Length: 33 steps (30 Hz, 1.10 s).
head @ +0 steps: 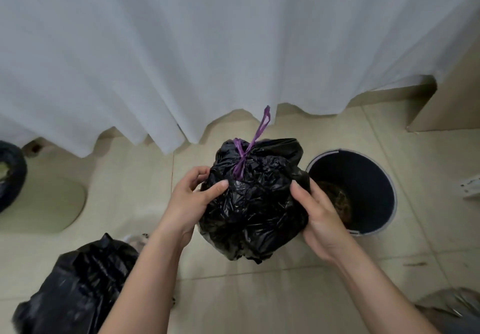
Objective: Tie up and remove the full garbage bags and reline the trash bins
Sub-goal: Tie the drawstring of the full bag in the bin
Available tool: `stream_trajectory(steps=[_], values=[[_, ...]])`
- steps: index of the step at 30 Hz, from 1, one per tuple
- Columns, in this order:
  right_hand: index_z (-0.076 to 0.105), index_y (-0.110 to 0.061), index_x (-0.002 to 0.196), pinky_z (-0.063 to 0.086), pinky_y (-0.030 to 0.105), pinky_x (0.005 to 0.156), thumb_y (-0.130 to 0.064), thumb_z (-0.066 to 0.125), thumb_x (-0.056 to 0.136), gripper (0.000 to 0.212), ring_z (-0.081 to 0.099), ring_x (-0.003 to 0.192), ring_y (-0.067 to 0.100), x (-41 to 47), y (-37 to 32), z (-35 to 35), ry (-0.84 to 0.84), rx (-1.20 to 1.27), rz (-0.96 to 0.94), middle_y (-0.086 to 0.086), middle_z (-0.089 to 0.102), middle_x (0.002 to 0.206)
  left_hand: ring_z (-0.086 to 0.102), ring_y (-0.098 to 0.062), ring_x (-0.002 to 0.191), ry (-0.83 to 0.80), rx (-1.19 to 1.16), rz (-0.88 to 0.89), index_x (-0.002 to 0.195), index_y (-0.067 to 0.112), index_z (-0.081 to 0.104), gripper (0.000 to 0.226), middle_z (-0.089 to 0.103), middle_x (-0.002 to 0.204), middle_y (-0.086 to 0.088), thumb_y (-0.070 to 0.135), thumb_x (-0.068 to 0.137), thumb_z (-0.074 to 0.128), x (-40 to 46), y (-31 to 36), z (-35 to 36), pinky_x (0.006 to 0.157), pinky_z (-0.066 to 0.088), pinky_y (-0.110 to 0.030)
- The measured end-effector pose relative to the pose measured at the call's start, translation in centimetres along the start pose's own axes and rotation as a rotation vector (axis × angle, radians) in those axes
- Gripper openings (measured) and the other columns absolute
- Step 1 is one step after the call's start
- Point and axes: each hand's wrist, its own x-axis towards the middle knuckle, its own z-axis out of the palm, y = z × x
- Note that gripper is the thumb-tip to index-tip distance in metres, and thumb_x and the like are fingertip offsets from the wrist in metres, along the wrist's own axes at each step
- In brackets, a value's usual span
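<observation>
A full black garbage bag [255,204], tied at the top with a purple drawstring [249,149], hangs above the tiled floor between my two hands. My left hand [193,198] grips its left side, with the thumb pressed on the plastic. My right hand [319,217] holds the right side, fingers curled round the bag. To the right stands a dark round trash bin [363,191] with no liner in it and some brown residue at its bottom.
A second black bag [75,287] lies on the floor at lower left. Another bin lined in black [10,175] shows at the far left edge. A white curtain [207,48] hangs behind. A beige wall corner [446,105] stands at right.
</observation>
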Motion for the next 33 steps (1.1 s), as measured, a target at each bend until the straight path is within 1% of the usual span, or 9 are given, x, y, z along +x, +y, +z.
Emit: stream_trajectory(steps=[6, 10, 14, 17, 20, 24, 28, 30, 33], values=[[0.061, -0.012, 0.128, 0.052, 0.028, 0.092, -0.033, 0.056, 0.09, 0.044, 0.057, 0.124, 0.023, -4.1, -1.2, 3.9, 0.105, 0.095, 0.117, 0.012, 0.062, 0.131, 0.064, -0.021, 0.103, 0.082, -0.171, -0.141, 0.104, 0.013, 0.063, 0.023, 0.067, 0.114, -0.007, 0.005, 0.083, 0.068, -5.5, -0.7, -1.3, 0.074, 0.054, -0.024], [0.063, -0.012, 0.124, 0.049, 0.035, 0.1, -0.027, 0.056, 0.091, 0.037, 0.058, 0.123, 0.026, -6.5, -5.9, 8.5, 0.088, -0.069, 0.208, 0.012, 0.063, 0.129, 0.06, -0.026, 0.116, 0.145, -0.276, -0.252, 0.108, 0.009, 0.06, 0.025, 0.062, 0.125, -0.011, 0.008, 0.085, 0.066, -10.6, 2.8, -3.9, 0.093, 0.052, -0.042], [0.07, -0.019, 0.115, 0.042, 0.042, 0.106, -0.031, 0.059, 0.09, 0.03, 0.056, 0.124, 0.024, -9.1, -12.3, 15.3, 0.084, -0.265, 0.21, 0.009, 0.06, 0.132, 0.064, -0.025, 0.11, 0.169, -0.296, -0.256, 0.101, 0.019, 0.065, 0.018, 0.069, 0.113, -0.002, 0.011, 0.085, 0.067, -15.3, 10.1, -6.5, 0.072, 0.055, -0.027], [0.074, -0.035, 0.104, 0.044, 0.03, 0.104, -0.034, 0.06, 0.085, 0.024, 0.054, 0.126, 0.014, -11.4, -17.6, 21.4, 0.085, -0.396, 0.171, -0.001, 0.055, 0.136, 0.061, -0.028, 0.113, 0.201, -0.278, -0.265, 0.103, 0.022, 0.066, 0.019, 0.069, 0.114, -0.002, 0.01, 0.089, 0.065, -18.9, 16.2, -8.6, 0.083, 0.055, -0.038], [0.071, -0.052, 0.094, 0.038, 0.023, 0.105, -0.039, 0.06, 0.081, 0.022, 0.048, 0.126, -0.001, -13.6, -23.1, 27.7, 0.061, -0.531, 0.151, -0.016, 0.051, 0.136, 0.064, -0.025, 0.11, 0.245, -0.301, -0.247, 0.103, 0.02, 0.065, 0.019, 0.066, 0.121, -0.001, 0.005, 0.091, 0.063, -22.8, 22.9, -11.0, 0.068, 0.056, -0.027], [0.071, -0.037, 0.096, 0.036, 0.025, 0.108, -0.027, 0.063, 0.089, 0.015, 0.049, 0.124, 0.001, -15.7, -28.6, 34.9, 0.015, -0.661, 0.135, -0.01, 0.052, 0.132, 0.069, -0.013, 0.076, 0.315, -0.307, -0.192, 0.101, 0.011, 0.061, 0.015, 0.071, 0.093, -0.004, 0.001, 0.09, 0.062, -28.1, 31.1, -14.7, 0.051, 0.05, -0.02], [0.072, -0.03, 0.102, 0.045, 0.019, 0.087, -0.033, 0.062, 0.093, 0.014, 0.058, 0.111, 0.005, -17.1, -31.6, 41.8, -0.109, -0.613, 0.207, -0.005, 0.057, 0.126, 0.069, -0.016, 0.085, 0.405, -0.294, -0.152, 0.102, 0.011, 0.063, 0.013, 0.071, 0.096, -0.004, 0.007, 0.09, 0.064, -33.0, 36.7, -18.7, 0.067, 0.056, -0.031], [0.069, -0.031, 0.104, 0.044, 0.023, 0.079, -0.042, 0.064, 0.089, 0.019, 0.061, 0.101, 0.01, -17.7, -32.5, 44.9, -0.209, -0.602, 0.23, 0.003, 0.06, 0.12, 0.068, -0.015, 0.083, 0.466, -0.327, -0.145, 0.1, 0.011, 0.063, 0.011, 0.07, 0.094, -0.002, 0.007, 0.09, 0.063, -35.1, 38.4, -20.5, 0.065, 0.054, -0.033], [0.062, -0.042, 0.112, 0.047, 0.025, 0.089, -0.051, 0.069, 0.078, 0.036, 0.057, 0.112, 0.002, -18.3, -33.4, 49.2, -0.349, -0.585, 0.239, -0.007, 0.058, 0.126, 0.068, -0.007, 0.077, 0.588, -0.376, -0.137, 0.104, 0.009, 0.06, 0.013, 0.067, 0.102, -0.001, 0.007, 0.091, 0.062, -38.5, 40.6, -23.0, 0.057, 0.052, -0.029]])
